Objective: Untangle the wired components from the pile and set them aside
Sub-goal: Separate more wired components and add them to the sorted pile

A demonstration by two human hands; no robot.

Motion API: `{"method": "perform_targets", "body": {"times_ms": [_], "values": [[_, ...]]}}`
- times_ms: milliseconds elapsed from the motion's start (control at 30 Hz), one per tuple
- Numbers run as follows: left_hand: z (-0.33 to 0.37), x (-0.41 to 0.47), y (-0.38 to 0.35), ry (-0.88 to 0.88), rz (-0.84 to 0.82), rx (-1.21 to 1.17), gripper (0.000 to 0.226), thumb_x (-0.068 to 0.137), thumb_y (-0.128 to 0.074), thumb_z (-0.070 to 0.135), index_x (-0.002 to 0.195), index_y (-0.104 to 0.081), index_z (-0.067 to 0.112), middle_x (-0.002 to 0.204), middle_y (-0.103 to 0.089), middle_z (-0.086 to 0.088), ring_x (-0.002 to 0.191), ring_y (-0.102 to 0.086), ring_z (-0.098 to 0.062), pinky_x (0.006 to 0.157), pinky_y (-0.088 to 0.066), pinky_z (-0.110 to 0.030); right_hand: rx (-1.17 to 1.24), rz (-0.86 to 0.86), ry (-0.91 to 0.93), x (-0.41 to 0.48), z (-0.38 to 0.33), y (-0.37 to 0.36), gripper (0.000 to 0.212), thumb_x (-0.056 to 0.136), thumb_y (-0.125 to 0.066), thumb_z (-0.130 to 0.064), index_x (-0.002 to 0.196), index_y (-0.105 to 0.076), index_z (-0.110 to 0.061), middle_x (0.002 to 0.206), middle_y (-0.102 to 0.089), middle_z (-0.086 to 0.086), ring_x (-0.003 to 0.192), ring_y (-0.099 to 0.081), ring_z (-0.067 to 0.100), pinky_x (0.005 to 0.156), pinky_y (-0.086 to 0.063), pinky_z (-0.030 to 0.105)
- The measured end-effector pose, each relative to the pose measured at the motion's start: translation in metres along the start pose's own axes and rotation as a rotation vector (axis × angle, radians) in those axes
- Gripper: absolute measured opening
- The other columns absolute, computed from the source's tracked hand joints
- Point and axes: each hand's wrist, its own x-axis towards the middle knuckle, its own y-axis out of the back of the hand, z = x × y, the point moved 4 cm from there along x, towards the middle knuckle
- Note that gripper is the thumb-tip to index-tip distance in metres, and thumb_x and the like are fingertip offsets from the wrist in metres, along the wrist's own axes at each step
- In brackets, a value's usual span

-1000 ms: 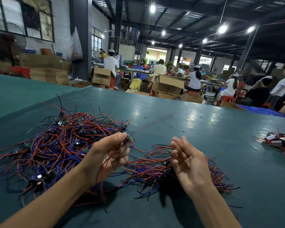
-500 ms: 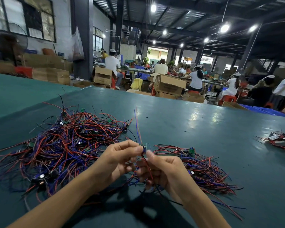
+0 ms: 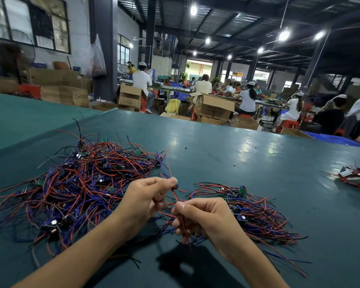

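So the left hand [image 3: 146, 201] pinches the component [image 3: 176, 185] up top while the right hand [image 3: 203, 218] pinches its red wire [image 3: 174, 196] lower down, probably keeping it taut and clear of the left pile [image 3: 81, 179].

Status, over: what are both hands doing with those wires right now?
Left hand pinches a wired component. Right hand grips its red wire. Tangled pile left, smaller pile right, wires crowding underneath.

Both hands on one red wire above dark green tabletop [image 3: 227, 161].
Left hand [image 3: 146, 199] and right hand [image 3: 204, 217] pinch thin red wire [image 3: 174, 194]; tangled red-and-blue wire pile [image 3: 81, 183] lies left.
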Motion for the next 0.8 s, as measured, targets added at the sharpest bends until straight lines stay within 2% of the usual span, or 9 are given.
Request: {"method": "perform_targets", "body": {"times_ms": [133,300,400,467,600,800], "values": [[0.01,0.008,0.026,-0.038,0.224,-0.105,0.026,0.063,-0.088,0.025,0.07,-0.068,0.011,0.065,-0.033,0.0,0.051,-0.029,-0.008,0.044,-0.033,-0.021,-0.065,-0.072,0.047,-0.002,-0.001,-0.009,0.028,0.09,-0.069,-0.019,0.089,-0.073,0.009,0.073,-0.07,0.017,0.057,-0.063,0.022,0.055,-0.057,0.032],[0.013,0.011,0.038,-0.043,0.29,-0.125,0.027,0.065,-0.088,0.022,0.078,-0.068,0.009,0.064,-0.035,0.002,0.051,-0.03,-0.007,0.043,-0.033,-0.02,-0.103,-0.103,0.06,-0.003,0.004,-0.015,0.022,0.096,-0.066,-0.008,0.088,-0.072,0.012,0.07,-0.071,0.014,0.056,-0.064,0.022,0.055,-0.056,0.031],[0.009,0.01,0.033,-0.02,0.282,-0.115,0.016,0.07,-0.087,0.021,0.068,-0.073,0.014,0.063,-0.039,0.002,0.051,-0.034,-0.007,0.045,-0.039,-0.021,-0.132,-0.107,0.105,-0.004,0.002,-0.01,0.023,0.095,-0.07,-0.014,0.084,-0.075,0.005,0.068,-0.07,0.015,0.053,-0.063,0.022,0.055,-0.054,0.03],[0.008,0.008,0.03,0.026,0.248,-0.171,0.014,0.07,-0.085,0.023,0.064,-0.075,0.015,0.063,-0.048,0.002,0.051,-0.042,-0.006,0.048,-0.047,-0.021,-0.141,-0.112,0.162,-0.006,-0.001,-0.005,0.033,0.094,-0.07,-0.027,0.076,-0.077,-0.001,0.063,-0.069,0.018,0.048,-0.061,0.023,0.053,-0.052,0.029],[0.014,0.007,0.03,0.104,0.152,-0.375,0.014,0.074,-0.08,0.021,0.075,-0.072,0.01,0.067,-0.056,-0.002,0.056,-0.051,-0.009,0.053,-0.053,-0.024,-0.076,0.069,0.264,-0.004,-0.006,0.006,0.058,0.092,-0.063,-0.051,0.058,-0.07,-0.005,0.053,-0.061,0.023,0.038,-0.054,0.026,0.041,-0.044,0.028],[0.018,0.003,0.022,0.137,0.012,-0.432,0.016,0.075,-0.083,0.021,0.073,-0.075,0.008,0.074,-0.061,-0.006,0.058,-0.056,-0.009,0.053,-0.052,-0.023,-0.018,0.395,0.277,-0.001,-0.004,0.025,0.057,0.095,-0.063,-0.042,0.052,-0.06,-0.006,0.043,-0.042,0.01,0.034,-0.033,0.018,0.039,-0.028,0.023]]}}
